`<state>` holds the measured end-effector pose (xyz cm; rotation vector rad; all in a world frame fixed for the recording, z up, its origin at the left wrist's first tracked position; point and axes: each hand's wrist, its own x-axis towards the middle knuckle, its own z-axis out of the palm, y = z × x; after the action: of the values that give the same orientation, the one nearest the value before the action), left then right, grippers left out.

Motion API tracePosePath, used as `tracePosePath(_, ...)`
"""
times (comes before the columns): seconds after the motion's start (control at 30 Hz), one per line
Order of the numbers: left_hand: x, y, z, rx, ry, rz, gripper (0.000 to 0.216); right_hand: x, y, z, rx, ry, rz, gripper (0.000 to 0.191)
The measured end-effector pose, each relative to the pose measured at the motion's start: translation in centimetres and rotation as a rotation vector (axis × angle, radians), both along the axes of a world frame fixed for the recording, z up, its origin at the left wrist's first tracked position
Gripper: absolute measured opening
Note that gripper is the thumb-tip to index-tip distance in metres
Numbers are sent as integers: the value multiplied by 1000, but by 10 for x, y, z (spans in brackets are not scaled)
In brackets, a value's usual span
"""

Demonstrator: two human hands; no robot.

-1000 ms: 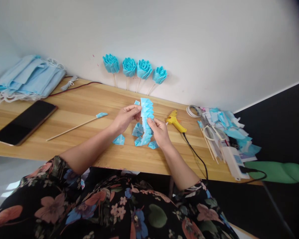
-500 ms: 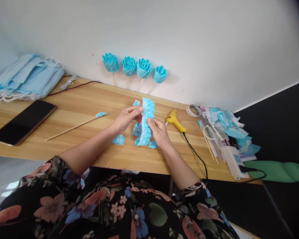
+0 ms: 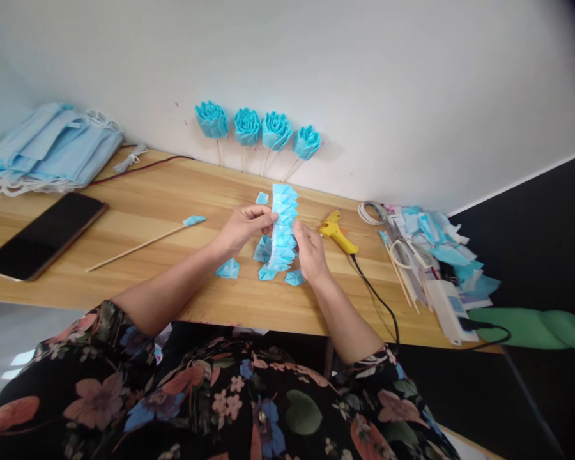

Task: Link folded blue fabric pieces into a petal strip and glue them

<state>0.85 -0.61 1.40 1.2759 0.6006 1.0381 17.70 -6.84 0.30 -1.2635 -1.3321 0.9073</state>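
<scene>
Over the bench's (image 3: 249, 303) middle, we find the folded strip (image 3: 285, 220) between both hands. The left hand's (image 3: 255, 222) fingers are clamped on one edge, presumably to steady it; the right hand's (image 3: 310, 250) thumb meets the other, but its fingers are hidden: grip, we cannot tell. Loose pieces (image 3: 228, 269) lie near, likely for reach; flowers (image 3: 276, 131) lean against the wall (image 3: 364, 76), apparently for support.

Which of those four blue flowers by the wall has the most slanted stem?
The rightmost flower, at the end of the row toward the yellow glue gun. Its stem slants most, while the other three stems stand more upright.
</scene>
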Motion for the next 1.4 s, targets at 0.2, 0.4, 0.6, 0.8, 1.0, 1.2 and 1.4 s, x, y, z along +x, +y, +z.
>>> tracePosePath(0.2, 2, 2, -5, -122, -68, -5, 58, 0, 0, -2, -4, -6, 33, 53)
tracePosePath(0.4, 1, 5, -4, -145, -90, 58, 41, -1, -3, 0, -38, 8, 141, 52)
tracePosePath(0.6, -3, 7, -5, -90, -65, 125, 28, -2, -5, 2, -39, 21, 143, 57)
tracePosePath(0.8, 0, 6, -1, -155, -107, 83, 38, -3, -5, 4, -32, 0, 101, 62)
tracePosePath(1.0, 0, 7, -3, -193, -131, 55, 54, -3, -4, 6, 14, -10, 51, 64)
tracePosePath(1.2, -2, 5, -4, -152, -78, 18, 33, -3, -4, 3, -60, 96, 87, 65)
tracePosePath(1.4, -2, 0, 1, -223, -59, -104, 29, -2, 0, -3, -106, 251, 63, 65)
